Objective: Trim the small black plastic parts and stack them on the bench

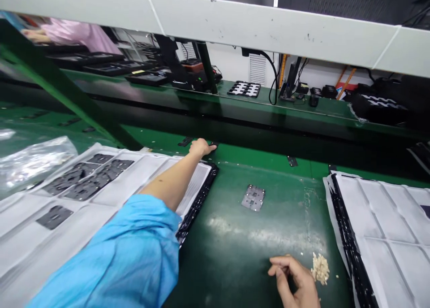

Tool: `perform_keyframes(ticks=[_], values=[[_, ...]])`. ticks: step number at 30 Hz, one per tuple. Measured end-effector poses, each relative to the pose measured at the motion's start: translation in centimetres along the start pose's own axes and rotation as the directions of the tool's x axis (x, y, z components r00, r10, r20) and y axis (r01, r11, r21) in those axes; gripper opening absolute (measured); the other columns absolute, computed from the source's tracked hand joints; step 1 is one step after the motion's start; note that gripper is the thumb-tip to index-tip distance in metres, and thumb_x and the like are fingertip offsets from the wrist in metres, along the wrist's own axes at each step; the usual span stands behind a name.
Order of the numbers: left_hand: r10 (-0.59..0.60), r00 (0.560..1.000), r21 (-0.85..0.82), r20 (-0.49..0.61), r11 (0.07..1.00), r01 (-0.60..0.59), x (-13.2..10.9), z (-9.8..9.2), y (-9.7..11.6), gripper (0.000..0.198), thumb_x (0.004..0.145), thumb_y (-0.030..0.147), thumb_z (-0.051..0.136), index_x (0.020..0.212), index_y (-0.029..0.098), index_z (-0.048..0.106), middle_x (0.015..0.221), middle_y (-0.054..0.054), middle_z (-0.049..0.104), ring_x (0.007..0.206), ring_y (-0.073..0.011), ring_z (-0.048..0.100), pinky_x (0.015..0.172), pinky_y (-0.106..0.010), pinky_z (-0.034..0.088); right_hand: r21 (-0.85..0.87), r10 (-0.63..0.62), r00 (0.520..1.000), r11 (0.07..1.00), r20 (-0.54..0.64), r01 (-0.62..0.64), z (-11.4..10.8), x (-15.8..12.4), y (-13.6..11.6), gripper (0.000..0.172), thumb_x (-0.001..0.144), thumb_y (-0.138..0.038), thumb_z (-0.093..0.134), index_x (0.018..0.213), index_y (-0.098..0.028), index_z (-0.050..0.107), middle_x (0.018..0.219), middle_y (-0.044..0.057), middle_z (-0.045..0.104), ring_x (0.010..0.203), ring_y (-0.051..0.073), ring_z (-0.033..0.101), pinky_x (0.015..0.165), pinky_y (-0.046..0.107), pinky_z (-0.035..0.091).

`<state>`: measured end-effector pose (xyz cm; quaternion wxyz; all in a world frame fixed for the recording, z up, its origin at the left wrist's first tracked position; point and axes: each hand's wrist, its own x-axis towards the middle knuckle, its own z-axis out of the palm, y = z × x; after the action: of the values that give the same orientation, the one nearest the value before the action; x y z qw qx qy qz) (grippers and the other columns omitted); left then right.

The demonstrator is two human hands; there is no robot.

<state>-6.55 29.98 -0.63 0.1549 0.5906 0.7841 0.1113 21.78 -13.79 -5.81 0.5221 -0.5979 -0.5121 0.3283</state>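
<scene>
My left hand (201, 147) reaches over the far edge of the left tray stack to the green strip behind it. Its fingers are at a small dark part (214, 144); whether they grip it is not clear. Another dark part (185, 141) lies just left of the hand. Low on the right, my right hand (295, 282) is above the green table (228, 258), its fingers curled with thumb and index close together; anything between them is too small to make out. Beside it lies a pile of small beige pieces (320, 268). A flat grey plate (253, 197) rests mid-table.
White-lined trays stand left (134, 175) and right (386, 209); the left one holds several dark plates (97, 178). A plastic bag (40, 160) lies far left. A green slanted post (67, 90) and a white beam (235, 23) cross in front. A person in pink (80, 34) is behind.
</scene>
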Motion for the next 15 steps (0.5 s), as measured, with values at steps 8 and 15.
perform_keyframes(ticks=[8, 15], values=[[-0.108, 0.993, 0.001, 0.048, 0.994, 0.108, -1.2, -0.1, 1.8, 0.040, 0.100, 0.035, 0.071, 0.134, 0.016, 0.064, 0.136, -0.013, 0.066, 0.116, -0.0281, 0.069, 0.096, -0.048, 0.060, 0.023, 0.008, 0.999, 1.000, -0.048, -0.007, -0.5, -0.9, 0.0, 0.042, 0.102, -0.056, 0.059, 0.094, -0.022, 0.082, 0.074, 0.008, 0.077, 0.066, 0.022, 0.073, 0.061, 0.025, 0.058], [0.008, 1.000, -0.094, 0.024, 0.996, -0.006, -5.3, -1.5, 4.4, 0.041, 0.100, 0.034, 0.071, 0.136, 0.017, 0.063, 0.137, -0.013, 0.065, 0.117, -0.0285, 0.068, 0.097, -0.049, 0.060, 0.040, -0.002, 0.997, 0.999, -0.080, 0.005, -0.2, -1.0, -0.6, 0.047, 0.100, -0.062, 0.060, 0.091, -0.021, 0.082, 0.072, 0.008, 0.077, 0.064, 0.022, 0.072, 0.060, 0.026, 0.059]])
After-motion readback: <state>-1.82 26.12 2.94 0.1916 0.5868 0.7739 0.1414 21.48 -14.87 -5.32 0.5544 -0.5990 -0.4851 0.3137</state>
